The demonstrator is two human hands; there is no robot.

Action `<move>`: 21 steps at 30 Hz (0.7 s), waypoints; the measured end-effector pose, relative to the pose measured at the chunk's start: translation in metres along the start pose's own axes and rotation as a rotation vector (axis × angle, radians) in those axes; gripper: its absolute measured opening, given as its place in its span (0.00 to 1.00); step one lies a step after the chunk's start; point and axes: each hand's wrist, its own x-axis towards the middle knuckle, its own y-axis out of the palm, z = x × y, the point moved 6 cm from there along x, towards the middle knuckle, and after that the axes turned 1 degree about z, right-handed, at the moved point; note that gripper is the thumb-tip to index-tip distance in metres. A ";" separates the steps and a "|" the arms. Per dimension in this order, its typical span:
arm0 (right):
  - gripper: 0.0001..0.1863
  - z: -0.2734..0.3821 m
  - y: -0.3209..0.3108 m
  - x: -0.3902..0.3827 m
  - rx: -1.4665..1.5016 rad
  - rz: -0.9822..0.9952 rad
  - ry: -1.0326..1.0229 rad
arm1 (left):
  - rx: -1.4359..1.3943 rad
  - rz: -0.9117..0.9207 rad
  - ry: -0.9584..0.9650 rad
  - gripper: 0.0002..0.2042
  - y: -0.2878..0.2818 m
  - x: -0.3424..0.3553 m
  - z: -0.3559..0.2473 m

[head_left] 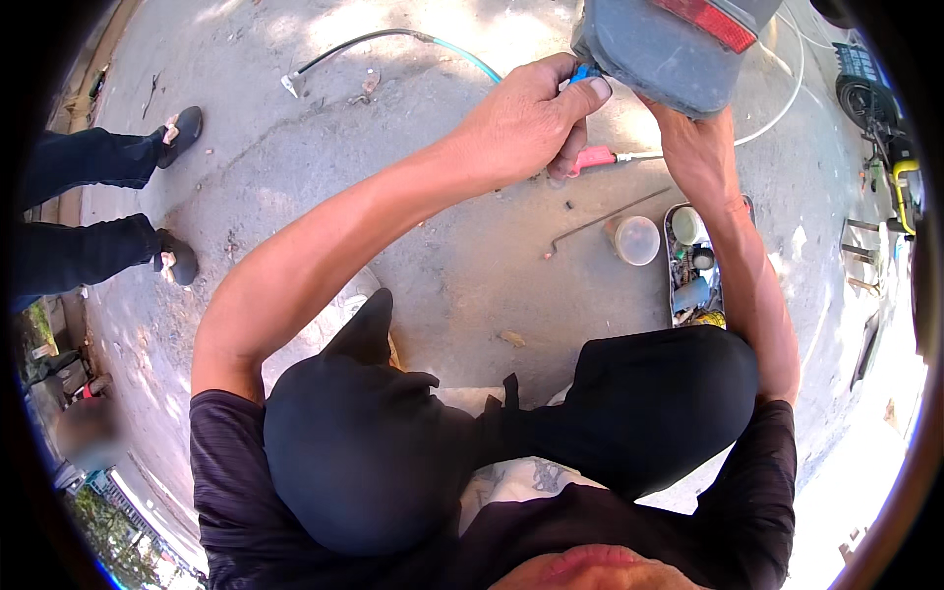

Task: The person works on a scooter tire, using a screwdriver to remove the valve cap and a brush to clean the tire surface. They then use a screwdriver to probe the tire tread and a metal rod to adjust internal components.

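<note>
My left hand (pixel 536 116) pinches a small blue piece (pixel 585 73) between thumb and fingers, right beside a dusty dark-grey plastic mudguard (pixel 657 61) with a red reflector (pixel 723 22). What the blue piece belongs to is hidden. On the mudguard's other side, my right hand (pixel 696 147) reaches up behind its lower edge, so the fingers do not show. Below the hands is a pink-red tool (pixel 593 159) joined to a pale hose (pixel 762 130); whether a left finger touches it I cannot tell.
By my right forearm are a tool tray (pixel 671 264) of small parts and a round plastic tub (pixel 636 242). A bent metal rod (pixel 612 211) lies beside them. A black-and-blue hose (pixel 379 36) curves across the ground ahead. Someone's shoes (pixel 181 138) are at the left.
</note>
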 end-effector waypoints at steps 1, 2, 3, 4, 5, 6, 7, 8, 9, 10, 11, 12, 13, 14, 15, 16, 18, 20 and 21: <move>0.19 0.002 -0.001 0.002 -0.065 0.034 0.019 | -0.045 0.021 0.006 0.17 0.000 -0.001 0.005; 0.14 0.007 0.002 0.000 -0.071 -0.017 -0.032 | -0.078 0.034 0.003 0.16 -0.005 -0.003 0.010; 0.14 0.010 0.001 0.000 -0.142 -0.047 -0.077 | -0.107 0.057 0.007 0.16 -0.008 0.001 0.012; 0.14 0.014 0.000 0.000 -0.207 -0.078 -0.121 | -0.140 0.095 0.055 0.15 -0.008 0.006 0.016; 0.14 0.018 -0.002 -0.003 -0.265 -0.114 -0.161 | -0.215 0.103 0.055 0.15 -0.008 0.011 0.023; 0.16 0.023 0.001 -0.006 -0.360 -0.152 -0.152 | -0.290 0.116 0.051 0.15 -0.005 0.016 0.028; 0.12 0.028 0.004 -0.003 -0.417 -0.091 -0.119 | -0.358 0.139 0.043 0.15 -0.005 0.021 0.031; 0.09 0.033 0.006 -0.003 -0.471 -0.038 -0.078 | -0.399 0.191 0.052 0.14 -0.006 0.023 0.029; 0.08 0.036 0.008 -0.003 -0.522 0.015 -0.031 | -0.421 0.180 0.065 0.15 -0.006 0.024 0.029; 0.07 0.035 0.004 -0.003 -0.533 0.036 0.040 | -0.441 0.175 0.085 0.15 -0.002 0.025 0.027; 0.08 0.036 0.005 -0.001 -0.465 -0.003 0.118 | -0.449 0.161 0.096 0.15 -0.002 0.028 0.026; 0.08 0.037 0.009 0.000 -0.395 -0.044 0.195 | -0.432 0.132 0.149 0.16 -0.002 0.033 0.026; 0.09 0.038 0.011 -0.003 -0.321 -0.082 0.276 | -0.417 0.101 0.192 0.16 0.000 0.035 0.027; 0.11 0.035 0.010 -0.001 -0.354 -0.102 0.232 | -0.404 0.068 0.235 0.17 0.002 0.035 0.029; 0.11 0.035 0.010 0.000 -0.404 -0.094 0.246 | -0.386 0.058 0.239 0.17 0.003 0.035 0.033; 0.12 0.036 0.010 0.001 -0.451 -0.083 0.256 | -0.365 0.045 0.242 0.18 0.002 0.035 0.034; 0.13 0.035 0.014 0.004 -0.435 -0.084 0.266 | -0.351 0.021 0.230 0.18 0.001 0.033 0.036; 0.14 0.023 0.013 0.001 -0.301 -0.107 0.237 | -0.364 0.020 0.210 0.18 0.004 0.034 0.038; 0.14 0.019 0.013 -0.001 -0.231 -0.115 0.220 | -0.365 0.026 0.219 0.19 0.005 0.033 0.039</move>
